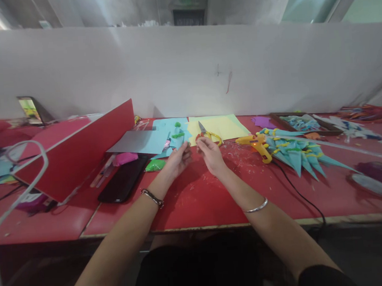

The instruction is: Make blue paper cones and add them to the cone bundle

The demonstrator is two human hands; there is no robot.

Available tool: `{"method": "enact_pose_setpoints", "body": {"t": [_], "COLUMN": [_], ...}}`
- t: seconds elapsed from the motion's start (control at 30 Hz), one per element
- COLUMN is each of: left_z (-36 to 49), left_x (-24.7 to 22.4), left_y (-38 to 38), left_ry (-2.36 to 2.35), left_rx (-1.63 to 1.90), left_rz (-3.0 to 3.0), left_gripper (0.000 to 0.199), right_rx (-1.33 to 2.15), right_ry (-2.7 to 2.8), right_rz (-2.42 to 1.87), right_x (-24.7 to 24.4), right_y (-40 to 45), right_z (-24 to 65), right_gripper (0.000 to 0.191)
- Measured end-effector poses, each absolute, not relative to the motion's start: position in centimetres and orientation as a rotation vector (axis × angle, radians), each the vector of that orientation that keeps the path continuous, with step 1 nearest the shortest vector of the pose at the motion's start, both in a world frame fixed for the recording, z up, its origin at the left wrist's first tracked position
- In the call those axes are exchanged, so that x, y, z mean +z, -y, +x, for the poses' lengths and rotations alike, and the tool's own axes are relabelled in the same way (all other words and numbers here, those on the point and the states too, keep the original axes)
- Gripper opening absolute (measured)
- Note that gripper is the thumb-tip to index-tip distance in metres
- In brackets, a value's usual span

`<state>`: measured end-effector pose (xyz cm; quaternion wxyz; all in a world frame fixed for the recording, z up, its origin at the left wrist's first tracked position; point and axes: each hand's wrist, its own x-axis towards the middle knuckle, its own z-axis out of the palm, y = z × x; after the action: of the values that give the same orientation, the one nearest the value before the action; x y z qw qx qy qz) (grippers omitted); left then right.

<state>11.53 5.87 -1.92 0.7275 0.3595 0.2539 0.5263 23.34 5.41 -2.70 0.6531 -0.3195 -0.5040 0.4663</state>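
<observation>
Both hands are raised over the middle of the red table [210,206], a small gap between them. My left hand [179,160] has its fingers bent together, and anything between them is too small to tell. Thumb and fingertips of my right hand [211,155] are pinched, with a small reddish-orange bit at their tips that I cannot make out. Just beyond the right hand, scissors with yellow handles [215,137] lie on pale yellow paper [231,126]. Light blue paper [157,140] with green pieces [178,135] is beyond the left hand.
A yellow glue gun [258,146] rests beside blue paper cones [294,152] at right, its black cord running to the front edge. At left are a black phone [124,180], a green packet [155,165] and an upright red board [79,153]. A white wall stands behind.
</observation>
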Motion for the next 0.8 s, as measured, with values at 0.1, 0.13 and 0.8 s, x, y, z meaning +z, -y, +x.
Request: {"method": "enact_pose_setpoints", "body": {"t": [0.1, 0.13, 0.8], "left_z": [10.9, 10.9, 11.8], "left_x": [-1.5, -1.3, -1.9], "left_y": [-6.1, -6.0, -5.4], "left_ry": [-0.543, -0.543, -0.573], "left_rx": [1.203, 1.196, 0.911], "left_rz": [0.701, 0.684, 0.868], "left_gripper": [0.023, 0.020, 0.021], "right_rx": [1.105, 1.107, 1.088], "right_ry": [1.036, 1.026, 1.004], "right_rz": [-0.684, -0.685, -0.721], "right_x": [-2.6, -2.6, -3.2], "right_y": [-5.6, -5.6, -6.2], "right_z": [23.8, 23.8, 24.1], "right_gripper": [0.019, 0.021, 0.027]}}
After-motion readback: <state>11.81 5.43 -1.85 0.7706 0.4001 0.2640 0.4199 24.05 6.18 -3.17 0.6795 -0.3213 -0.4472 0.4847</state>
